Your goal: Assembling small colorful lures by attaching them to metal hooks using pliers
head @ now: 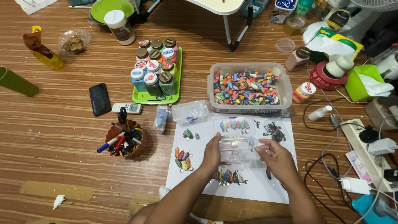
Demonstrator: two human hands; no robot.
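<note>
Head view, looking down: my left hand (213, 152) and right hand (275, 157) grip a small clear plastic box (237, 148) from either side, over the white sheet (199, 174) on the wooden floor (54, 137). Painted lure-shaped pieces (183, 159) lie beside it; a tub (249, 86) of colourful pieces sits just beyond.

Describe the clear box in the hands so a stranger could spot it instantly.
Start at the white sheet on the wooden floor. Over its middle, the left hand and right hand grip a small clear plastic box. Unlike the bigger tub above, packed with colourful pieces, it looks nearly empty.
</note>
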